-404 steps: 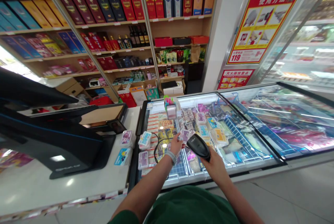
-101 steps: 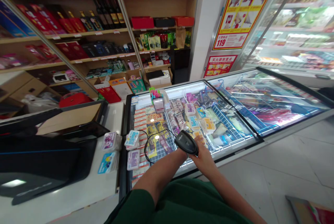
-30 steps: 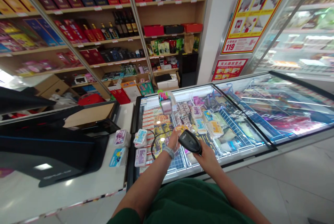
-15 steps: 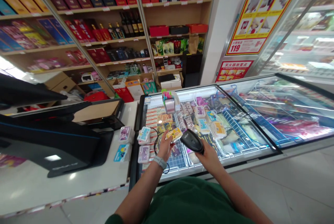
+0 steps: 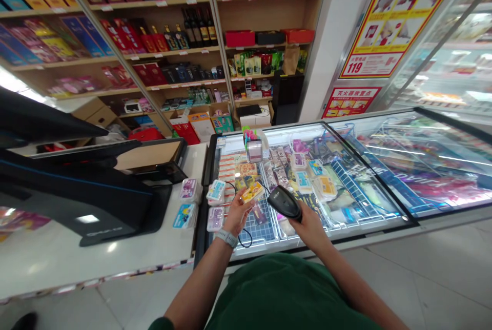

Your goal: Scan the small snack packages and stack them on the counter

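Note:
My left hand [image 5: 237, 213] grips a small yellow packet [image 5: 251, 192] and holds it up over the glass lid of the chest freezer [image 5: 307, 130]. My right hand [image 5: 307, 223] is wrapped round a black barcode scanner [image 5: 285, 203], whose head points at the packet from the right, a short gap away. The scanner's black cable [image 5: 241, 231] loops down by my left wrist, which wears a grey band. Three small packs [image 5: 216, 191] lie on the freezer's left edge and two more [image 5: 184, 215] on the white counter.
A black till screen [image 5: 77, 186] stands on the white counter [image 5: 96, 263] at left. Shelves of boxed bottles [image 5: 154, 38] fill the back wall. The freezer holds several frozen packs in wire baskets. A red fire-hose poster [image 5: 384, 17] hangs at right. Tiled floor lies right.
My left hand picked a yellow packet out of the freezer area and raised it leftward. The scanner in my right hand stayed beside it, turning toward the packet.

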Available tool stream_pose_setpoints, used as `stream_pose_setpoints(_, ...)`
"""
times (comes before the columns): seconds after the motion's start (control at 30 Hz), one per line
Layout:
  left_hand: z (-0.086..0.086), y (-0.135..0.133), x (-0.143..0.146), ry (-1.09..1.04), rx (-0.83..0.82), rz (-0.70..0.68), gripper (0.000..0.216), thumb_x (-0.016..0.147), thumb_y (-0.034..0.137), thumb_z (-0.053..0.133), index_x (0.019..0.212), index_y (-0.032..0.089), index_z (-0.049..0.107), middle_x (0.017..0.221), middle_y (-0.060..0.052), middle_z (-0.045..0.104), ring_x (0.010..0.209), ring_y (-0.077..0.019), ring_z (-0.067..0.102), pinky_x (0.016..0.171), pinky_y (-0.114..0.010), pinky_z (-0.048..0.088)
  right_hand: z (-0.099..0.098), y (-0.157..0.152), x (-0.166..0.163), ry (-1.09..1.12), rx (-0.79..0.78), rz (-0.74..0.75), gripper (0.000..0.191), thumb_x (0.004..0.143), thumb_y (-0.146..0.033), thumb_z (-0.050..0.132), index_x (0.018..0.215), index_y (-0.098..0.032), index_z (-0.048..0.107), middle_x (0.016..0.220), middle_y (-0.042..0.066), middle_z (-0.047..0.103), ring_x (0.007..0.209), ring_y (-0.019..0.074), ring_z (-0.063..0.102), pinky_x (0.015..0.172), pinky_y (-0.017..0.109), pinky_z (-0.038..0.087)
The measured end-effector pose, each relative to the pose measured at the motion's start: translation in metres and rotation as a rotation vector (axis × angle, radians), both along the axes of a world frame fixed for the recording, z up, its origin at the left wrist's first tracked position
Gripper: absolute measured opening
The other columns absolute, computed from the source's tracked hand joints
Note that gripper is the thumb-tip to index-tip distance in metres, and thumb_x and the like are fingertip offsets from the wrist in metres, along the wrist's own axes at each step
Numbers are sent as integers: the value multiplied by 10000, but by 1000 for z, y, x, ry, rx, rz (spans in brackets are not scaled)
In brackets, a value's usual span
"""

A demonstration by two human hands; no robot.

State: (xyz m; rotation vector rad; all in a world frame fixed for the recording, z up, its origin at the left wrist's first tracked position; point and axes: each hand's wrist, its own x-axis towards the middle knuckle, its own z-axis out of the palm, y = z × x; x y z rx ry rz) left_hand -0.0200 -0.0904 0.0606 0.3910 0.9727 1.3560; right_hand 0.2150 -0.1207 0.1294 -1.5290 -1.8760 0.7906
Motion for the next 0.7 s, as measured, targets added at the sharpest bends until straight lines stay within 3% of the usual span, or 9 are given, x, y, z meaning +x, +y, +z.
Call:
stream_pose_setpoints(0.2, 1, 0, -2, 3, 1, 5, 667, 638, 39, 770, 1240, 206, 539, 1113, -56, 681, 970, -150, 656, 877, -257, 511, -1, 1, 1, 14, 3, 3, 292, 765, -197, 539, 1056, -175, 545, 949, 69, 664, 878, 235, 630, 770, 337, 475)
stream_pose_setpoints(0.4, 14, 0, -5, -171, -113, 61, 227, 829, 212, 657, 1028, 108, 629, 997, -121, 706, 908, -194, 692, 843, -281, 569, 1, 0, 1, 5, -1, -9, 274, 764, -200, 532, 1037, -179, 551, 925, 64, 663, 853, 233, 629, 748, 328, 473)
stream_pose_setpoints(0.53, 21, 0, -6, -292, -156, 27, 278, 909, 309, 547, 1089, 106, 605, 1044, -136, 696, 949, -216, 686, 789, -290, 592, 3, -1, -1, 18, 1, -2, 273, 766, -204, 533, 1037, -183, 547, 920, 66, 663, 862, 240, 629, 752, 332, 470)
stream_pose_setpoints(0.7, 23, -2, -8, -325, -224, -42, 380, 899, 427, 541, 1108, 115, 598, 964, -137, 695, 899, -206, 685, 725, -291, 583, 5, -1, -2, 8, -8, -2, 244, 758, -200, 539, 1001, -183, 547, 895, 65, 657, 841, 239, 625, 732, 323, 463)
